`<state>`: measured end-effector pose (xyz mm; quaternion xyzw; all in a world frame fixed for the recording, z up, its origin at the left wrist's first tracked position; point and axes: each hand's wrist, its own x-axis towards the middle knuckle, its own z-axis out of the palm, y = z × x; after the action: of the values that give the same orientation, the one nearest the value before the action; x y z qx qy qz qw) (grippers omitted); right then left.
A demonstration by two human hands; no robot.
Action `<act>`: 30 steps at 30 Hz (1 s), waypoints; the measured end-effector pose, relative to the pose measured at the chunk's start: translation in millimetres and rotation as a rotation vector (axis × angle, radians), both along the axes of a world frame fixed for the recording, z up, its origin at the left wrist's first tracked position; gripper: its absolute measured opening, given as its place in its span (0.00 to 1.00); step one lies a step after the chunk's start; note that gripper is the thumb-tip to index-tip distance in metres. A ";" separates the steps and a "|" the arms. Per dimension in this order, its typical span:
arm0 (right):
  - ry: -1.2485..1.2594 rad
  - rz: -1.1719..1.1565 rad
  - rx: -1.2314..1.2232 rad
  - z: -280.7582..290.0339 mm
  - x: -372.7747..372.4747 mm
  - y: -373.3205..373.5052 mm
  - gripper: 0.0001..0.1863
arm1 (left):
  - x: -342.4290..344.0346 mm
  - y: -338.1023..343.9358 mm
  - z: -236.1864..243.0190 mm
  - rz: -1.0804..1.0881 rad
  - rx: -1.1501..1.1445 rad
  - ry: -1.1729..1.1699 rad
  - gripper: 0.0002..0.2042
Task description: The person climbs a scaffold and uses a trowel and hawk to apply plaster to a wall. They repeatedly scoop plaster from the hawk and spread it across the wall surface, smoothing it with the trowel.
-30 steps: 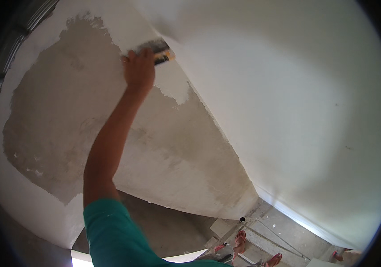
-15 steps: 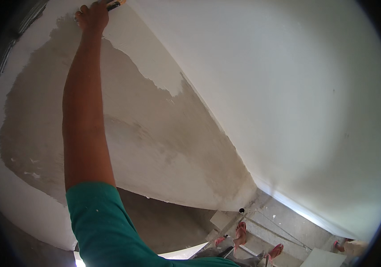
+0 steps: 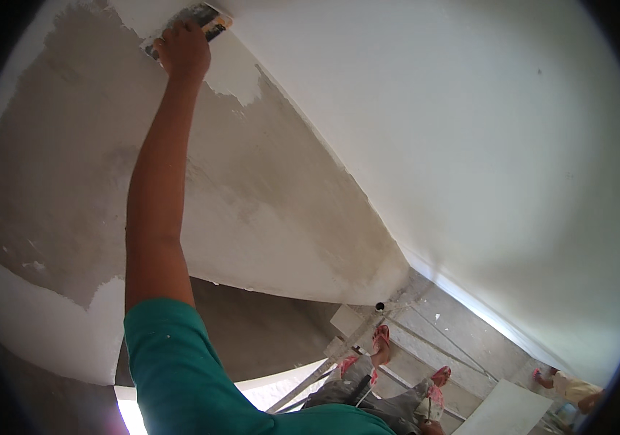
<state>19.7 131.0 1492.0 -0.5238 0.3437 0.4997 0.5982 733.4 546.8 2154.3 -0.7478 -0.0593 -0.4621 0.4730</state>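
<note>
My left hand [image 3: 184, 49] is closed around the handle of a plastering trowel [image 3: 214, 22] at the upper left, its arm stretched up in a green sleeve. The trowel's blade, smeared with white, lies against the wall [image 3: 252, 181], close to the corner with the white wall [image 3: 455, 123]. White coating surrounds a large grey-brown area beneath the hand. At the bottom edge, only a sliver of my right hand [image 3: 431, 428] shows beside a thin upright stick-like piece; its fingers are mostly cut off.
My feet in red flip-flops [image 3: 381, 335] stand on planks [image 3: 404, 348] with metal bars around them. A pale board [image 3: 505, 409] lies at the lower right, near another person's arm or leg [image 3: 574, 388]. A dark round hole [image 3: 379, 307] sits near the wall's lower corner.
My left hand has moved right and slightly down in the view, and more of the trowel shows. The whole scene has shifted up and left, bringing my legs and the board further into view.
</note>
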 end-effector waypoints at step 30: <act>-0.282 0.394 0.100 -120.6 -49.5 -16.3 0.16 | -51.8 15.8 -39.2 -0.110 -0.116 0.004 0.22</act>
<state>-29.8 114.7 1371.5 -0.6150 0.1227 0.5450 0.5566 681.6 562.6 2115.1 -0.7772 -0.0437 -0.4815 0.4027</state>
